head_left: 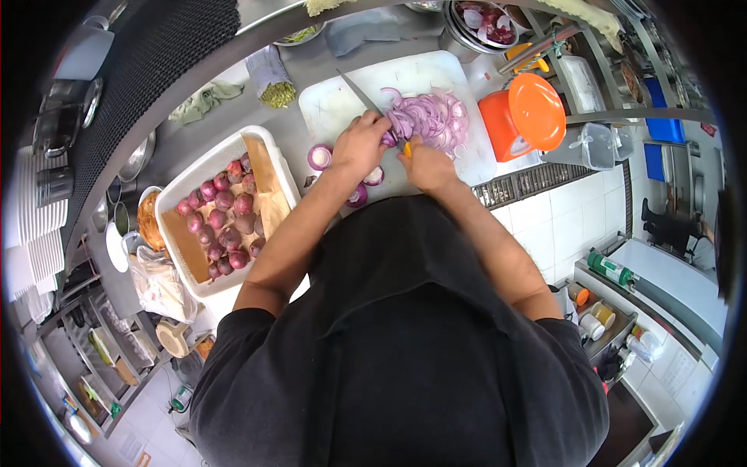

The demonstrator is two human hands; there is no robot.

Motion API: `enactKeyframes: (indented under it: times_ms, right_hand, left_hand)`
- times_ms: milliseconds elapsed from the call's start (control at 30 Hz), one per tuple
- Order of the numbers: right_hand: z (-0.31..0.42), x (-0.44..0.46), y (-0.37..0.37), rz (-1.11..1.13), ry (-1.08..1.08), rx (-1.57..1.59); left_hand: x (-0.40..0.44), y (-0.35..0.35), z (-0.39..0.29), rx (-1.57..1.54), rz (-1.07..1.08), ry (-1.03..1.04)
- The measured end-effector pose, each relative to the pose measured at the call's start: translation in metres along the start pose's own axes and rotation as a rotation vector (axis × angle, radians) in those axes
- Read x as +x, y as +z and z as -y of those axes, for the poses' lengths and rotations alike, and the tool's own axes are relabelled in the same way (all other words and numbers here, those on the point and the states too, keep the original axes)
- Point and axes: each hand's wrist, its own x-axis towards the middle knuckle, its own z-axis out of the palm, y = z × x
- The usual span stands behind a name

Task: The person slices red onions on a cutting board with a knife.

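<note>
A white cutting board [331, 101] lies before me with a pile of sliced red onion [436, 121] on its right half. My right hand [430, 167] is closed around the yellow handle of a knife [358, 91], whose blade points up and to the left across the board. Bent over a piece of red onion [387, 139], my left hand [360, 146] presses it against the board beside the blade. Its fingers partly hide the onion. Near my left wrist sit a halved onion [320, 156] and more cut onion pieces [358, 195].
A white basket [173, 220] lined with brown paper holds several whole red onions [223, 201] at left. An orange container [498, 124] with a tilted orange lid stands right of the board. Behind are a bowl of onion scraps [486, 23] and a bag of green bits [272, 78].
</note>
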Motion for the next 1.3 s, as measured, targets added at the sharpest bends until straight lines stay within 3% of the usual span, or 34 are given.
enactKeyframes:
  times_ms: [100,200,300,500,600,700,800,967,1167,1300]
  right_hand:
    - [-0.008,-0.004,-0.007,0.018,-0.005,0.015]
    - [-0.018,-0.007,-0.012,0.03,0.008,-0.02]
    - [-0.017,-0.011,-0.009,0.009,0.001,-0.032]
    - [0.004,-0.007,-0.01,0.01,0.029,-0.055]
    - [0.011,-0.015,-0.029,0.026,0.015,-0.103]
    - [0.018,-0.028,-0.052,0.067,0.002,-0.126]
    - [0.021,-0.035,-0.058,0.1,0.012,-0.129]
    - [0.001,-0.01,-0.003,0.011,0.028,-0.055]
    - [0.008,-0.019,-0.049,0.066,-0.109,-0.069]
    - [0.011,-0.025,-0.035,0.068,-0.006,-0.059]
  left_hand:
    - [0.003,-0.001,0.01,0.079,0.002,0.171]
    - [0.007,-0.004,0.015,0.042,0.155,-0.095]
    - [0.005,0.004,0.011,-0.108,0.178,-0.345]
    - [0.01,0.005,0.001,-0.373,0.256,-0.495]
    - [0.01,-0.005,0.004,-0.456,0.304,-0.479]
    - [0.007,0.007,0.012,-0.287,0.2,-0.305]
    - [0.003,0.014,0.013,-0.307,0.125,-0.288]
    - [0.001,0.012,0.012,-0.326,0.132,-0.285]
    - [0.005,0.01,0.014,-0.296,0.125,-0.262]
    - [0.004,0.013,0.016,-0.345,0.132,-0.277]
